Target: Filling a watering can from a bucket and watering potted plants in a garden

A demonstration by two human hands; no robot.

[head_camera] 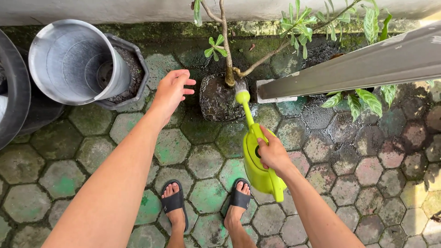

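The right hand [273, 154] grips the lime-green watering can [258, 165], tilted forward so its long spout reaches far toward the small plant [227, 55] in a dark soil bag [218, 98]. Water sprays from the rose onto the stem base, and the soil and nearby paving [317, 115] already look wet, so watering here seems well under way. The left hand [171, 92] hangs open and empty, left of the bag. The leafy plants [363, 98] to the right and the far-left pot [131, 69] with a grey bucket [76, 62] look untouched
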